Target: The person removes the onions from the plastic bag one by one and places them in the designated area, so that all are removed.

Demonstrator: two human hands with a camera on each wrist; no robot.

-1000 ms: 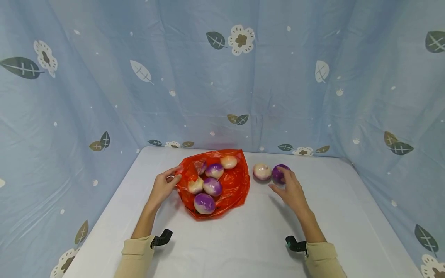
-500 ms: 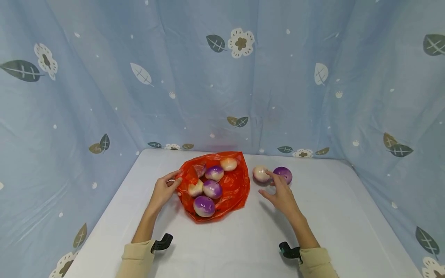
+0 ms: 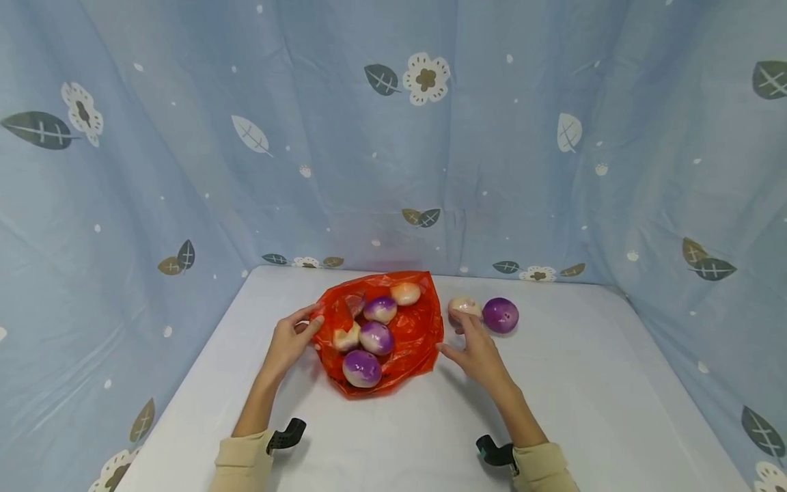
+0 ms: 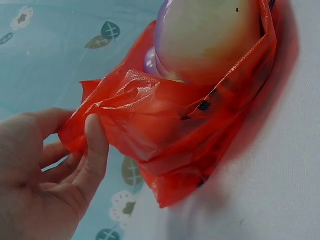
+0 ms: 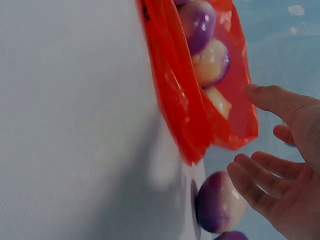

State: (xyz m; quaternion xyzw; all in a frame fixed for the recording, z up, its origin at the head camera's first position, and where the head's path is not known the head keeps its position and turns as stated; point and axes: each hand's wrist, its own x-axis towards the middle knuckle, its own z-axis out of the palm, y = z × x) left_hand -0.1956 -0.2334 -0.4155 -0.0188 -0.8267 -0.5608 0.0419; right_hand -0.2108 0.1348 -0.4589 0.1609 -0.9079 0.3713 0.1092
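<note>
My left hand pinches the left edge of a red plastic bag, thumb on one side of the film in the left wrist view. Several purple-and-white turnips lie in the open bag, among them a purple-topped turnip at the front. My right hand is held with thumb and fingers apart near the bag's right edge, holding nothing. Behind its fingertips sits a pale turnip, partly hidden in the head view. A purple turnip lies just to its right. Whether the right fingertips touch anything, I cannot tell.
The white table carries the bag and the two loose turnips. A blue curtain with leaf and flower prints hangs behind and along both sides. Each wrist wears a black camera mount.
My right hand has moved left from beside the purple turnip, past the pale turnip, to the bag's right edge. The left hand keeps its pinch on the bag.
</note>
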